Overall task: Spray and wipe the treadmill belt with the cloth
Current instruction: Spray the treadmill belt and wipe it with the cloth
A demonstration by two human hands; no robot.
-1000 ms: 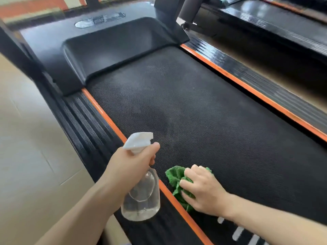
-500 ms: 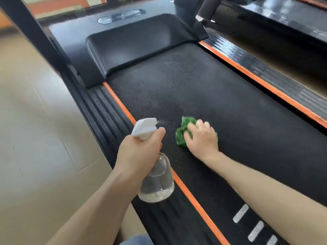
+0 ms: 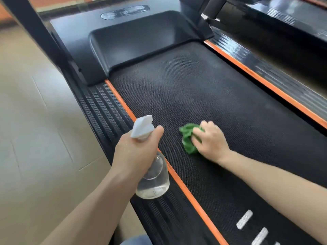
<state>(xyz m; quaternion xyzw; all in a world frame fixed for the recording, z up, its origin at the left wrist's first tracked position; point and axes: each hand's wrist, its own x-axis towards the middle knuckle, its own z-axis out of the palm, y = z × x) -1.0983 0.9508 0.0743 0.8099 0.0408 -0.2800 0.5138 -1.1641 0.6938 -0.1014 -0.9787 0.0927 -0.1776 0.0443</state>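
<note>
The black textured treadmill belt runs from the lower right up to the motor cover. My right hand presses a crumpled green cloth flat on the belt near its left side; the hand is slightly blurred. My left hand grips a clear spray bottle with a white trigger head, held over the left orange strip and side rail, nozzle pointing toward the belt. The bottle holds a little clear liquid at the bottom.
Orange strips border the belt on both sides, with ribbed black side rails outside them. The glossy black motor cover closes the belt's far end. Beige tiled floor lies to the left; another treadmill stands at the upper right.
My right hand slid the green cloth up the belt away from me, then a little to the right. The left hand kept the spray bottle beside the left rail.
</note>
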